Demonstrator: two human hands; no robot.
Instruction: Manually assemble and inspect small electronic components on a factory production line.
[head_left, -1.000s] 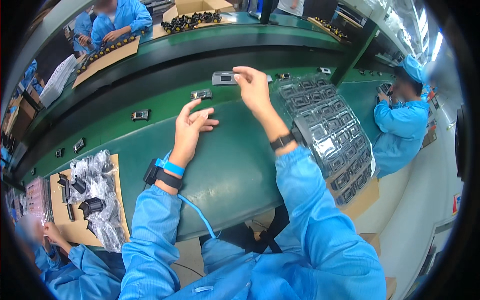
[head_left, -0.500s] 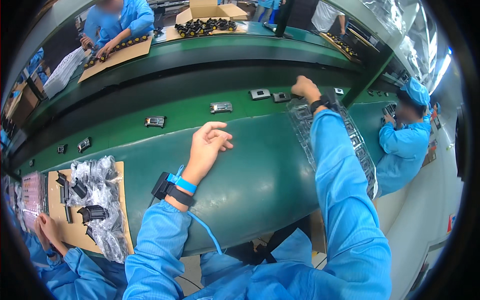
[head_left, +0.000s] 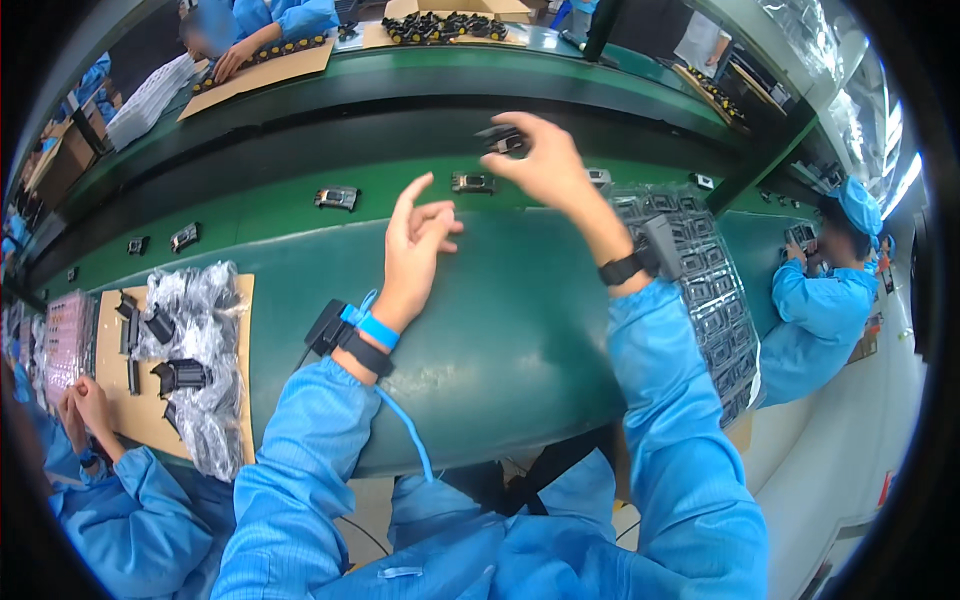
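Under left hand (head_left: 412,250), glossy green table (head_left: 500,340)

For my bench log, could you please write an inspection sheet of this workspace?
Surface: green bench, glossy, with light reflections.
Job's things: dark part raised and blurred; small parts spaced along the green strip; clear plastic tray at right, with dark pieces.
Clutter: crumpled clear plastic and black pieces on cardboard at left.
Hands: right hand pinches the dark part; left hand empty, fingers partly curled.
Cables: blue cord hangs by the left wrist.
Surroundings: co-workers in blue nearby.
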